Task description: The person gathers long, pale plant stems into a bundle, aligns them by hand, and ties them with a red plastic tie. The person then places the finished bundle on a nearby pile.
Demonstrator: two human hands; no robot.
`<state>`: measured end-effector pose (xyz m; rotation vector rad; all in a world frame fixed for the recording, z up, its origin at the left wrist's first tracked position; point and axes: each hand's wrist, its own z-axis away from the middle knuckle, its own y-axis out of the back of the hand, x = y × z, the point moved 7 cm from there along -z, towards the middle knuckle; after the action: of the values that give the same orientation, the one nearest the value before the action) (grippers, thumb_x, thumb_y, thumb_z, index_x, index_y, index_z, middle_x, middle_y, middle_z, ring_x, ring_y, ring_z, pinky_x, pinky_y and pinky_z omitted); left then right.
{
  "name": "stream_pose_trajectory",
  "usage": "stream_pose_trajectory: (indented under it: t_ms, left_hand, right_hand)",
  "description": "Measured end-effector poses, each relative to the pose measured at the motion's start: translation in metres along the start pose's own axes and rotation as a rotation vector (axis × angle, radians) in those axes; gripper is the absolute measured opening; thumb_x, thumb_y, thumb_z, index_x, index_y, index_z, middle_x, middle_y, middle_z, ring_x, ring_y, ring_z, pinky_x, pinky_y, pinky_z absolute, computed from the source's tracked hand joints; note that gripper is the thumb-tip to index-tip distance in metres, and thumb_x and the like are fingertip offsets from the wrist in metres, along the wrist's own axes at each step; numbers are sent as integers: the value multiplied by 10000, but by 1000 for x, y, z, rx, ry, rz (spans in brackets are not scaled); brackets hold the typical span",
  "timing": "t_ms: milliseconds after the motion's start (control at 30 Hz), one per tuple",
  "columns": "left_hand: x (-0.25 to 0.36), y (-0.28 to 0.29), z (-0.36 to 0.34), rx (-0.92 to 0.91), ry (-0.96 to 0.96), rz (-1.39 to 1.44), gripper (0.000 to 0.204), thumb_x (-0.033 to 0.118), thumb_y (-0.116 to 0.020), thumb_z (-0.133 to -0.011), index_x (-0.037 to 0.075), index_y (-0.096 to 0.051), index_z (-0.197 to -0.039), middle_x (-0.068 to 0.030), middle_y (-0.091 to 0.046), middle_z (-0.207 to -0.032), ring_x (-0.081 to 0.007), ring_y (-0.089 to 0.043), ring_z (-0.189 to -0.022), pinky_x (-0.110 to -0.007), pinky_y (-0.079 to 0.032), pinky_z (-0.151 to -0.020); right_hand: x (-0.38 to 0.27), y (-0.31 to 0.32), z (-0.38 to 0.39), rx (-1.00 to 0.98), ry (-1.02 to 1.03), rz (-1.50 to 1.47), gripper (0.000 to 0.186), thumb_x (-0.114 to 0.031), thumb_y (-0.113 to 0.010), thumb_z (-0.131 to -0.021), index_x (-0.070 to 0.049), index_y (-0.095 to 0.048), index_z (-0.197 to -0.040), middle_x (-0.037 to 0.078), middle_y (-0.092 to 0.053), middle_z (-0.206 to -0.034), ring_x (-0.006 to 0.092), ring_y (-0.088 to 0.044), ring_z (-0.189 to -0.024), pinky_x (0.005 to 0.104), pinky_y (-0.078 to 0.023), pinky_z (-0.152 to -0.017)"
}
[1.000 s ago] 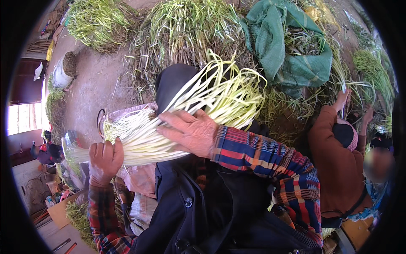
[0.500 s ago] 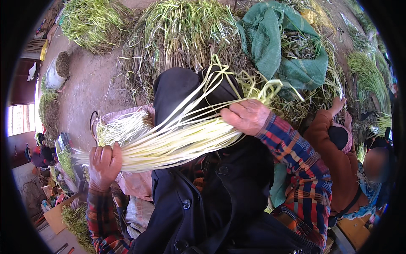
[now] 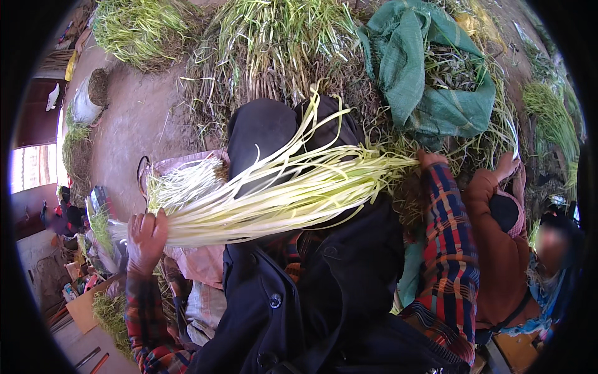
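Note:
A long bundle of pale yellow-green, leek-like stalks (image 3: 280, 202) lies slantwise across my lap. My left hand (image 3: 147, 238) is closed round its white end. Toward the right, my right hand (image 3: 431, 159) is beside the loose leaf tips, below a green woven sack (image 3: 405, 75). Its fingers look curled, and what they hold is partly hidden. Several thin leaves at the bundle's right end reach as far as that hand. Under the bundle, beside my left knee, shorter white stalks (image 3: 184, 187) rest on a pinkish sack (image 3: 196, 265).
A big heap of uncleaned green stalks (image 3: 268, 56) lies beyond my knees, with another heap (image 3: 140, 31) at the far left. Close on my right a person in a brown sleeve (image 3: 498, 249) handles stalks. A white sack (image 3: 89, 96) stands on the earth floor.
My right hand has let go of the bundle's middle and moved right to the leaf tips. The leaves there now spread out longer. My left hand keeps its hold.

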<state>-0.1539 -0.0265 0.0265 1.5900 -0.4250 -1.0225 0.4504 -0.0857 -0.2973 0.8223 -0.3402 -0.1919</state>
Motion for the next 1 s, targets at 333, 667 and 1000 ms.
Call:
stream_pose_trajectory:
  t_ms: [333, 667, 1000]
  left_hand:
    - [3, 38, -17, 44, -103, -162, 290, -4, -662, -767, -49, -630, -1052, -128, -528, -826, -269, -526, -682, -405, -431, -601]
    - [31, 67, 9, 208, -200, -261, 288, -39, -700, -838, -47, -570, -1096, -224, -607, -916, -322, -599, -727, -465, -514, -675]
    - [10, 33, 6, 40, 41, -83, 281, -33, -661, -808, -52, -598, -1081, -161, -559, -874, -296, -550, -721, -425, -469, -651]
  right_hand:
    - [-129, 245, 156, 960, 703, -365, 439, -80, -617, -867, -99, -554, -1301, 118, -586, -1259, 309, -576, -1173, 381, -486, -1017]
    - [-323, 196, 259, 163, 1164, -785, 508, -290, -573, -924, -170, -454, -1403, 155, -506, -1255, 305, -575, -1154, 471, -527, -940]
    - [-188, 202, 167, 880, 982, -298, 100, -145, -554, -905, -96, -534, -990, 99, -629, -949, 264, -665, -926, 376, -593, -672]
